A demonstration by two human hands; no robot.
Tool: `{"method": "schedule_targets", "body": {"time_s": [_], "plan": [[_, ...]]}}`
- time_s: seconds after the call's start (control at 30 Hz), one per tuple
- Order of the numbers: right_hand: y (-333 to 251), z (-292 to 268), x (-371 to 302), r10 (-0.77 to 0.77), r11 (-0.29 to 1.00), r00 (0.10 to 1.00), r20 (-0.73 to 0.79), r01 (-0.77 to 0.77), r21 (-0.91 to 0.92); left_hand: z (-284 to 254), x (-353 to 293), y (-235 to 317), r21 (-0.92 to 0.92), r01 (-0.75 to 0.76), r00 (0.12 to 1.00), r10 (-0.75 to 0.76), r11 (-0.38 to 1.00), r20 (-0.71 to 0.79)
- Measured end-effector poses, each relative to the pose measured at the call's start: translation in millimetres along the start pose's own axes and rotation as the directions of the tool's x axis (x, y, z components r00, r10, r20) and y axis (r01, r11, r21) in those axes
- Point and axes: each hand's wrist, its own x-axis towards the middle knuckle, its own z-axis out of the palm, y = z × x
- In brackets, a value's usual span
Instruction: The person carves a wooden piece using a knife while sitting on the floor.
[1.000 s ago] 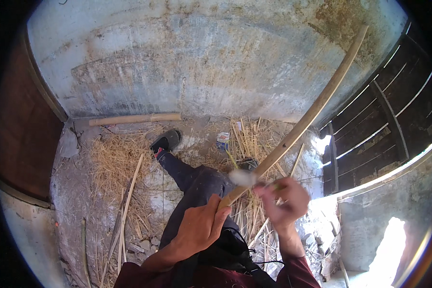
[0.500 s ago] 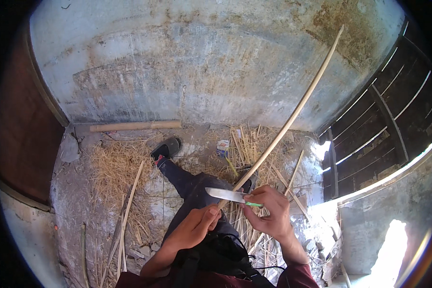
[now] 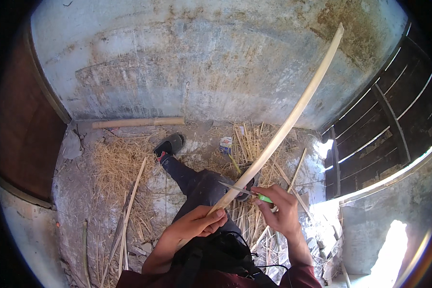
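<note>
A long, pale bamboo strip (image 3: 294, 115) rises from my lap toward the upper right, its tip in front of the wall. My left hand (image 3: 195, 224) is closed around its lower part. In my right hand (image 3: 281, 213) is a knife (image 3: 238, 189) with a green handle, fingers wrapped round the grip. The blade appears edge-on and crosses the strip a little beyond my left hand; whether it cuts in, I cannot tell. My dark-trousered leg (image 3: 177, 174) stretches out under the strip, ending in a black sandal (image 3: 170, 144).
Shavings (image 3: 117, 168) heap on the floor at left, with more bamboo slivers (image 3: 247, 144) beyond my lap. Loose strips (image 3: 132, 211) lie left of my leg. A bamboo pole (image 3: 139, 123) rests along the stained wall (image 3: 177, 72). Dark slatted boards (image 3: 381, 125) stand at right.
The strip has turned, so its broad face now shows. My right hand has shifted slightly right and down, and the knife blade has rolled from flat to edge-on.
</note>
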Motion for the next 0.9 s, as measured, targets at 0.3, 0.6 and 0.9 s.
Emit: {"method": "schedule_targets", "body": {"time_s": [0.3, 0.6, 0.9], "plan": [[-4, -15, 1, 0.056, 0.998, 0.983, -0.173, -0.050, 0.040, 2, 6, -4, 0.111, -0.039, 0.979, 0.060, 0.993, -0.193], [16, 21, 2, -0.103, 0.981, 0.987, 0.120, 0.121, -0.150, 27, 5, 22, 0.620, -0.044, 0.881, 0.323, 0.783, -0.346], [29, 29, -10, -0.369, 0.909, 0.926, 0.083, 0.378, -0.174, 20, 10, 3, 0.823, -0.095, 0.760, 0.575, 0.560, -0.304]]}}
